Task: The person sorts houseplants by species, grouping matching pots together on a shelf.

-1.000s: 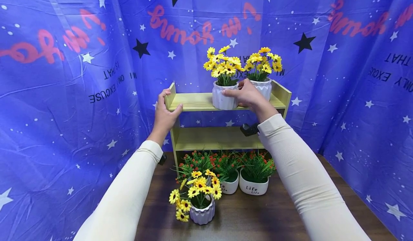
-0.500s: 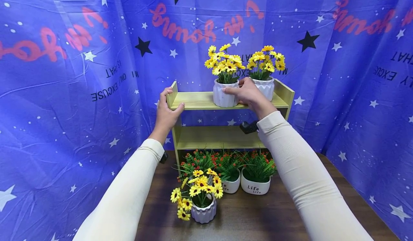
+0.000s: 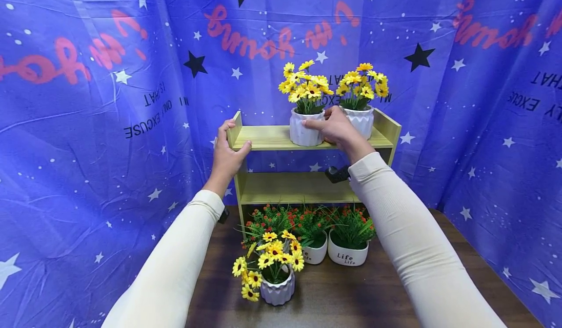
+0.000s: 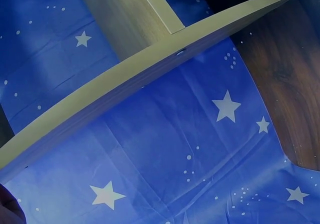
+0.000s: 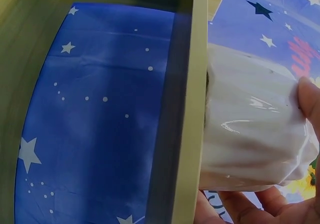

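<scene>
My right hand (image 3: 339, 129) grips a white fluted flowerpot (image 3: 303, 132) of yellow daisies on the top board of a light wooden shelf (image 3: 263, 137). The thumb lies across the pot's front, and the fingers go round its right side. In the right wrist view, the pot (image 5: 255, 119) sits against the board's edge, between thumb and fingers. My left hand (image 3: 228, 154) holds the shelf's upper left corner, thumb at the board's front edge and fingers over the side panel. A second daisy pot (image 3: 361, 122) stands on the top board at right, partly behind my right hand.
A third daisy pot (image 3: 277, 289) stands on the dark wooden table (image 3: 333, 303) in front. Below the middle board (image 3: 290, 187), red-flowered plants sit in white planters (image 3: 348, 254) marked "Life". A blue star-patterned curtain (image 3: 131, 172) hangs behind and at both sides.
The head view has shifted slightly. Both hands keep their hold, and the pots stay where they were on the shelf.
</scene>
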Action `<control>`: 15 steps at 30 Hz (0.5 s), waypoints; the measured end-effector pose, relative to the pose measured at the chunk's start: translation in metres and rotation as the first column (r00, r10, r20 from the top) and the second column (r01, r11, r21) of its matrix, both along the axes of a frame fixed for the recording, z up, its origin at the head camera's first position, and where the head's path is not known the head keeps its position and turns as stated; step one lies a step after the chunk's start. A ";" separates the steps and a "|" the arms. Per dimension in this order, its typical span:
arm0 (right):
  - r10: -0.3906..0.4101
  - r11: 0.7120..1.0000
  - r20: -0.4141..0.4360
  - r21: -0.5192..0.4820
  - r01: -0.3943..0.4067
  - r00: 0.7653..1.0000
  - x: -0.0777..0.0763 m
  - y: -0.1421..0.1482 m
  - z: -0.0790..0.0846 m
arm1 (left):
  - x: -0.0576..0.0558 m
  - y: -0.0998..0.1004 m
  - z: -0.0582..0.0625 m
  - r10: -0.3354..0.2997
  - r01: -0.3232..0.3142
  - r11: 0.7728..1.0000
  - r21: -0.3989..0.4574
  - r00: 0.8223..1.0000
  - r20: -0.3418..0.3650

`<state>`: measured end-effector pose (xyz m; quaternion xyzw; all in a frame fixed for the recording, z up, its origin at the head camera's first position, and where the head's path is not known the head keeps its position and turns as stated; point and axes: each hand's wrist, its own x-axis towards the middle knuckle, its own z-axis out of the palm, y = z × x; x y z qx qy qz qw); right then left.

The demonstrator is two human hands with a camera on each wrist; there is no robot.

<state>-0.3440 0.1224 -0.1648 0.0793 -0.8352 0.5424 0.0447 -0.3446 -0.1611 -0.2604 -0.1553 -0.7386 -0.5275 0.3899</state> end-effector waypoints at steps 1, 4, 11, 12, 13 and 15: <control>-0.006 1.000 -0.006 0.002 0.006 1.000 0.000 0.000 0.000 | 0.000 0.000 0.000 -0.007 0.007 1.000 0.001 1.000 0.000; -0.015 1.000 -0.017 0.002 0.015 1.000 0.000 -0.001 -0.001 | 0.000 0.001 0.000 -0.007 0.007 1.000 0.001 1.000 -0.006; -0.020 0.999 -0.042 0.048 0.022 0.999 -0.001 -0.003 -0.004 | 0.000 -0.001 0.000 0.020 -0.020 1.000 -0.007 1.000 -0.014; -0.022 0.999 -0.041 0.048 0.024 0.999 -0.001 -0.003 -0.004 | -0.001 -0.001 0.000 0.016 -0.016 1.000 -0.009 1.000 -0.014; -0.023 0.999 -0.039 0.046 0.025 0.999 -0.001 -0.002 -0.005 | -0.001 -0.001 0.000 0.016 -0.016 1.000 -0.011 1.000 -0.013; -0.025 0.999 -0.039 0.040 0.026 0.999 -0.001 -0.002 -0.005 | -0.001 0.000 0.000 0.013 -0.013 1.000 -0.010 1.000 -0.014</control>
